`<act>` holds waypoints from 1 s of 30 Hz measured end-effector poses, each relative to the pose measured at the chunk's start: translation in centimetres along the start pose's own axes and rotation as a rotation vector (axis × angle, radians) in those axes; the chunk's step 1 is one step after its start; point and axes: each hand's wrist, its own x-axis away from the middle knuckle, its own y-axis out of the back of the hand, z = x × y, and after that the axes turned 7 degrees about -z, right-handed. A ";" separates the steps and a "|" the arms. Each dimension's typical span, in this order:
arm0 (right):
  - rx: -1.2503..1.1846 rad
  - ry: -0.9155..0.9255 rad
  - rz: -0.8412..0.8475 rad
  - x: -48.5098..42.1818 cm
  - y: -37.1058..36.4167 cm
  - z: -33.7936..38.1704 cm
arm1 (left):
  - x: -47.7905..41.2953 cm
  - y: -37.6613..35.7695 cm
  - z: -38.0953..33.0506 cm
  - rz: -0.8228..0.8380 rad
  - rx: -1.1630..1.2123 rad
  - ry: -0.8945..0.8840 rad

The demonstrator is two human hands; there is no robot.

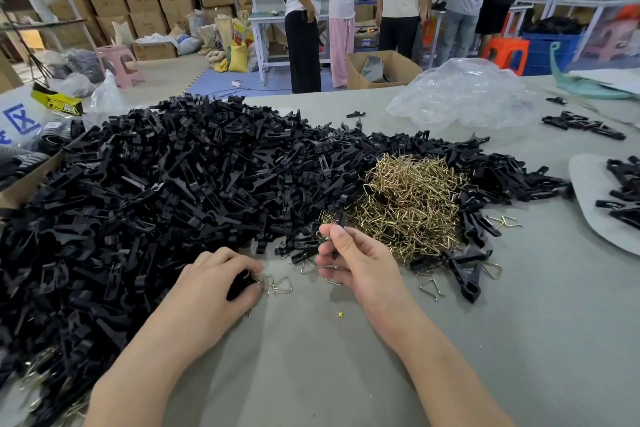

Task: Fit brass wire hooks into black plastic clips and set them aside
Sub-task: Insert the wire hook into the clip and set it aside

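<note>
A big heap of black plastic clips [173, 184] covers the left and middle of the grey table [311, 357]. A mound of brass wire hooks [412, 204] lies to its right. My left hand [214, 284] rests at the heap's near edge, fingers curled round a black clip [239, 284] with a brass hook [277, 284] sticking out of it onto the table. My right hand [353, 256] is raised just before the brass mound and pinches a small black clip [323, 239] between thumb and fingers. Loose hooks and clips lie around both hands.
A crumpled clear plastic bag [464, 94] lies at the back right. Small groups of clips sit at the far right [585, 125] and on a grey sheet [588, 204]. Several people stand beyond the table by a cardboard box [381, 69]. Stacked cartons fill the back left.
</note>
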 end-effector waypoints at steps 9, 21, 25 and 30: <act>0.129 0.044 0.085 0.2 -0.2 -0.1 | -0.4 -0.3 -1.3 -0.142 0.377 0.050; 0.134 0.029 0.102 0.5 -0.3 0.3 | -0.8 1.0 -1.0 -0.385 1.015 0.397; 0.143 0.033 0.100 0.5 -0.3 0.2 | -1.0 0.5 -1.1 -0.347 0.972 0.413; 0.153 0.044 0.110 0.6 -0.4 0.2 | -0.9 -0.7 -1.5 -0.356 0.590 0.270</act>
